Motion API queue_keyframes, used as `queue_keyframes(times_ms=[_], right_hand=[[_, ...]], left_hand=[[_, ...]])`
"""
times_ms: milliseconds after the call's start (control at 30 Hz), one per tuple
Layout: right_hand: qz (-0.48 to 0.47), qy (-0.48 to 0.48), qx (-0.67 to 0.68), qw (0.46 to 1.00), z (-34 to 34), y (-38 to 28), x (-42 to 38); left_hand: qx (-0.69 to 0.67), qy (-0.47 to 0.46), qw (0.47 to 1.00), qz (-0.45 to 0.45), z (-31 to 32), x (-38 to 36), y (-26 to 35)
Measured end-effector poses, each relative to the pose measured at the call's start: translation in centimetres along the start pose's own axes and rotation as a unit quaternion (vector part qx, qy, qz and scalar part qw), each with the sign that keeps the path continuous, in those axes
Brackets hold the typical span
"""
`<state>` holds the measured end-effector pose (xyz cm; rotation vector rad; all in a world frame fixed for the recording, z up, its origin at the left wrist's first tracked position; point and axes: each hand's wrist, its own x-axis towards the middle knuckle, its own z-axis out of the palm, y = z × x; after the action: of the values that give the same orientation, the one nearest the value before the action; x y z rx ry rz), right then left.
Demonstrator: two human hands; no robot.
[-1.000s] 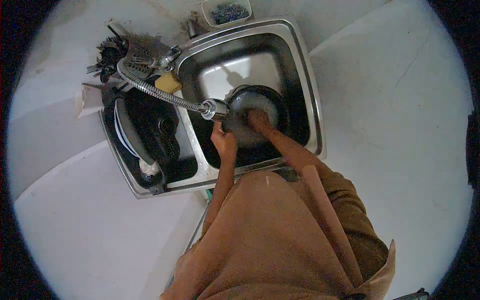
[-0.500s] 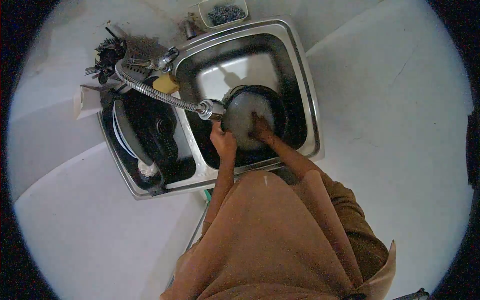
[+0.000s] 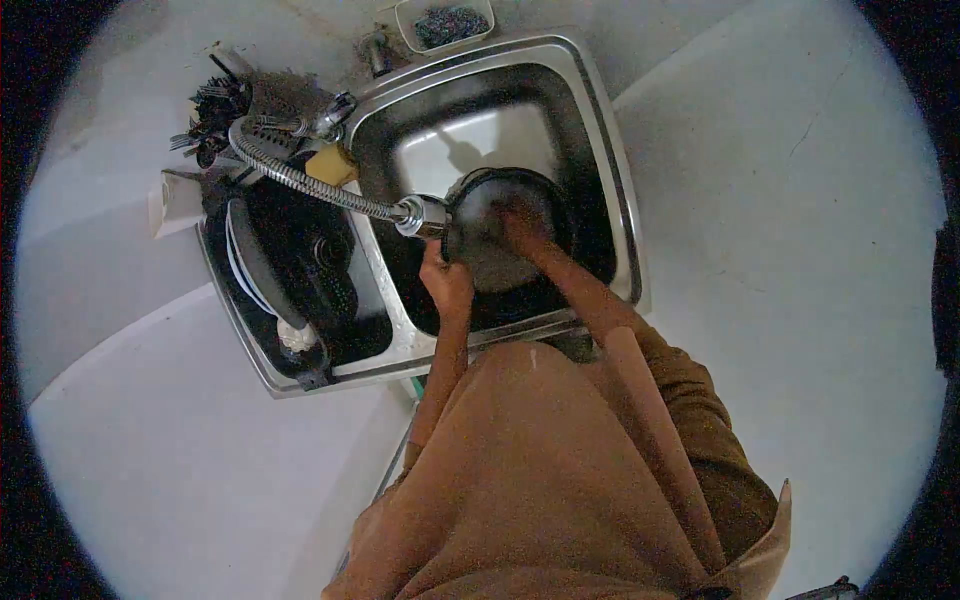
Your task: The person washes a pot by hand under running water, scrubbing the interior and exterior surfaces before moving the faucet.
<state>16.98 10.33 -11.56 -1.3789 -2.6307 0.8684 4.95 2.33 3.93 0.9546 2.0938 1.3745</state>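
A dark round pan (image 3: 500,275) with cloudy water in it sits in the right-hand basin of the steel sink (image 3: 405,340). My left hand (image 3: 447,282) is closed at the pan's left edge, just below the faucet head (image 3: 422,215); what exactly its fingertips grip is partly hidden. Inside the pan is my right hand (image 3: 522,232), smeared by motion, its fingers down at the pan's inner surface. Whether those fingers hold anything does not show.
A flexible metal hose (image 3: 300,183) arches over the divider beside a yellow sponge (image 3: 332,166). The left basin holds a plate (image 3: 240,260) and dark dishes. Cutlery (image 3: 212,115) stands behind it. A white container (image 3: 446,25) with scouring wool is at the back.
My right hand has shifted slightly up within the pan and is more blurred. The water surface looks darker. My left hand stays at the pan's edge.
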Motion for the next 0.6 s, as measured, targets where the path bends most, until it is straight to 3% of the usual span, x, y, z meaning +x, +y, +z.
queue_keyframes(times_ms=[100, 167, 300, 367, 400, 467, 600], right_hand=[[-0.003, -0.051, -0.021, 0.998, 1.7, 0.2, -1.2], [0.176, -0.211, 0.092, 0.957, -0.7, -2.0, -2.1], [0.162, -0.178, 0.092, 0.966, 1.8, -1.4, -4.6], [-0.001, -0.068, 0.02, 0.998, 7.7, 2.5, -4.9], [-0.001, -0.067, 0.02, 0.998, 7.4, 2.6, -4.2], [0.136, -0.196, 0.086, 0.967, 7.2, 2.7, -3.0], [0.138, -0.184, 0.066, 0.971, 1.7, 0.6, 0.2]], left_hand=[[-0.003, 0.003, 0.999, -0.042, 0.2, 0.0, 0.0], [-0.003, 0.014, 0.999, -0.042, 0.2, -0.2, -1.1], [-0.005, -0.001, 0.999, -0.039, -0.1, -0.4, -1.3], [-0.002, 0.001, 1.0, -0.017, -0.2, -0.2, -0.4], [-0.002, 0.001, 1.0, -0.017, -0.2, -0.1, -0.3], [-0.009, 0.006, 1.0, -0.02, -0.3, -0.2, -0.1], [0.035, -0.003, 0.998, -0.048, -0.5, -0.3, -1.0]])
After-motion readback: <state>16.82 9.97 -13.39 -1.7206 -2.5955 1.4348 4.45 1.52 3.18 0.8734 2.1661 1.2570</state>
